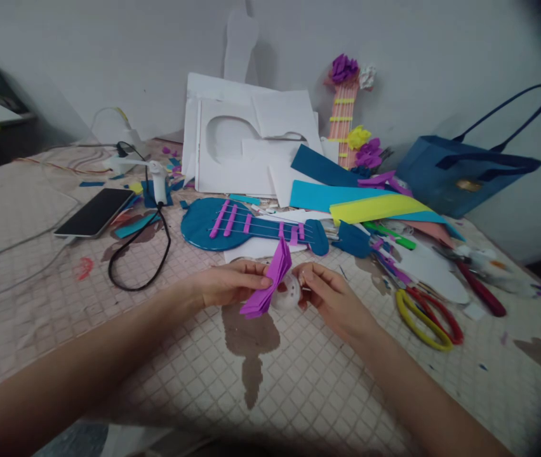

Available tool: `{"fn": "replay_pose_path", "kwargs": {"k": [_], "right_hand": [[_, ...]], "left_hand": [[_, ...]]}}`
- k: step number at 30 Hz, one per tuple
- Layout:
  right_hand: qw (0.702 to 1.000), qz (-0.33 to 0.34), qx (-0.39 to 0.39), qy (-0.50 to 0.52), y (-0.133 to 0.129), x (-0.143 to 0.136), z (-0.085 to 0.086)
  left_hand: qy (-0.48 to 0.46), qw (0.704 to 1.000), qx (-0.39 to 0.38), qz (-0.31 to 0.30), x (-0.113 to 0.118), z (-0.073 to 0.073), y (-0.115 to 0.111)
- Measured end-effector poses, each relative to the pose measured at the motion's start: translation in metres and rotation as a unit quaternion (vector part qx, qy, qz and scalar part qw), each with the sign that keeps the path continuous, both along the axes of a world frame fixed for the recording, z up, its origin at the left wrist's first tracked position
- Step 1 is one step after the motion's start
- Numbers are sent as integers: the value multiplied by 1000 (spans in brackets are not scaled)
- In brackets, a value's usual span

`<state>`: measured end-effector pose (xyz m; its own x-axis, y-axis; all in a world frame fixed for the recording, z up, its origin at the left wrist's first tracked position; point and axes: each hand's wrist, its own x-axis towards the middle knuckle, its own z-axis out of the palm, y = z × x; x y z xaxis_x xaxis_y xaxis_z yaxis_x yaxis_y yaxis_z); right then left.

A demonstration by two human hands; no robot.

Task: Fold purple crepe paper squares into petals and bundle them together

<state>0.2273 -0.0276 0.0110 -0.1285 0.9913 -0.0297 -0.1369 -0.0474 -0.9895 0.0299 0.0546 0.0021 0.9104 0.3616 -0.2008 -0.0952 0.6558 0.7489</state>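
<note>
My left hand (237, 282) pinches a folded stack of purple paper (270, 284), fanned at both ends and narrow in the middle. Just right of the paper, my right hand (322, 291) has its fingers closed at the edge of a clear round spool (288, 291), which hangs against the paper above the table. Behind both hands lies a blue guitar shape (218, 223) with purple strips and thin strings across it.
Scissors (423, 320) with yellow and red handles and red-handled pliers (480, 289) lie at the right, near coloured paper strips (370, 206) and a blue bag (442, 171). At the left are a phone (95, 212), a glue gun (159, 181) and a black cable (168, 244).
</note>
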Motion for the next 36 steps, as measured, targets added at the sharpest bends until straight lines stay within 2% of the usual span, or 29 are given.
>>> {"fn": "replay_pose_path", "kwargs": {"k": [10,14,22,26,28,30,36], "right_hand": [[998,-15,45,31,0,-2,2],[997,-13,65,42,-2,-3,2],[995,50,54,73,-2,-2,-4],[995,41,53,73,-2,-3,-3],[997,18,63,43,-2,-3,-3],[997,-13,74,1,-2,-3,-3],[980,-102,116,-122,0,-3,-5]], "left_hand": [[-29,999,-36,24,-4,-4,6],[-32,999,-36,13,-3,-5,8],[-16,999,-24,-20,-3,-6,4],[-2,999,-18,-31,-2,-4,3],[19,1000,-1,2,-1,-2,4],[47,997,25,61,0,-1,7],[107,965,107,216,3,-3,7]]}}
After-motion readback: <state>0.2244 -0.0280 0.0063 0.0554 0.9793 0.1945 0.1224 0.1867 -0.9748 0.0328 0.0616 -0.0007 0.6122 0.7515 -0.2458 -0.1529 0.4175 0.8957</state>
